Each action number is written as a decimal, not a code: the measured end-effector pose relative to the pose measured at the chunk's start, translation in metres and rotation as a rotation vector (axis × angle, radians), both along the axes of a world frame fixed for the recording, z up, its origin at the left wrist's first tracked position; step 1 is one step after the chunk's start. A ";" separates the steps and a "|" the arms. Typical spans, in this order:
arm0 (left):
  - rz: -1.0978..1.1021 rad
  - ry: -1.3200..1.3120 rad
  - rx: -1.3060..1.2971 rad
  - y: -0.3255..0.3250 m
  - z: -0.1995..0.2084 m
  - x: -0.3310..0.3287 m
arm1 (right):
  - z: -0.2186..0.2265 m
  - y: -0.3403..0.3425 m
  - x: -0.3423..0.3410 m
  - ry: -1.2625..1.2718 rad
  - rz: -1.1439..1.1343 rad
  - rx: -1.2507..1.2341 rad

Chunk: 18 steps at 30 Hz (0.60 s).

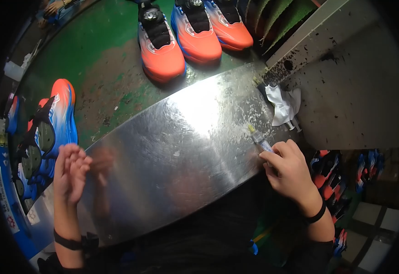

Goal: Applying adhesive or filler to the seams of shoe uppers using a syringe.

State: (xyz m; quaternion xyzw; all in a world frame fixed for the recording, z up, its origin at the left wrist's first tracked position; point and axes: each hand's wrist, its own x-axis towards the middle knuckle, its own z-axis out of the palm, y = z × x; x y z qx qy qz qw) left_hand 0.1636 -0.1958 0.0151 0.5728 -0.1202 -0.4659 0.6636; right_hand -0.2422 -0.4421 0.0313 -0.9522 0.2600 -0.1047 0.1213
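Observation:
My right hand (290, 171) pinches a slim clear tube (262, 140) with a yellowish bristle tip, like a small glue brush. The tip points away from me, over or against the shiny metal plate (163, 132); contact is unclear. Above the plate's left end, my left hand (74, 171) is raised with loosely curled fingers and nothing visible in it. Close beyond that hand lie several orange and blue sneakers (65, 116) with black straps and soles partly showing. Three more sneakers, among them the leftmost one (163, 57), stand upright at the far side.
Crumpled white paper (281, 105) lies with a dark brush handle and white plunger-like ends by the stained metal panel (354, 86). The worn green bench top (108, 77) stretches behind the plate. More sneakers (331, 178) sit lower down at right. Another person's hand (53, 7) shows at the upper left.

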 end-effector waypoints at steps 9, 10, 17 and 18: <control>0.260 -0.100 0.068 0.040 -0.014 0.052 | 0.013 0.014 -0.005 -0.022 -0.065 0.081; 0.303 -0.085 0.078 0.039 -0.011 0.050 | 0.010 0.014 -0.005 -0.029 -0.063 0.083; 0.260 -0.289 0.043 0.029 0.003 0.034 | 0.002 0.024 -0.034 -0.300 -0.064 0.579; 0.204 -0.318 0.034 0.012 0.009 0.023 | 0.003 0.026 -0.039 -0.299 -0.091 0.672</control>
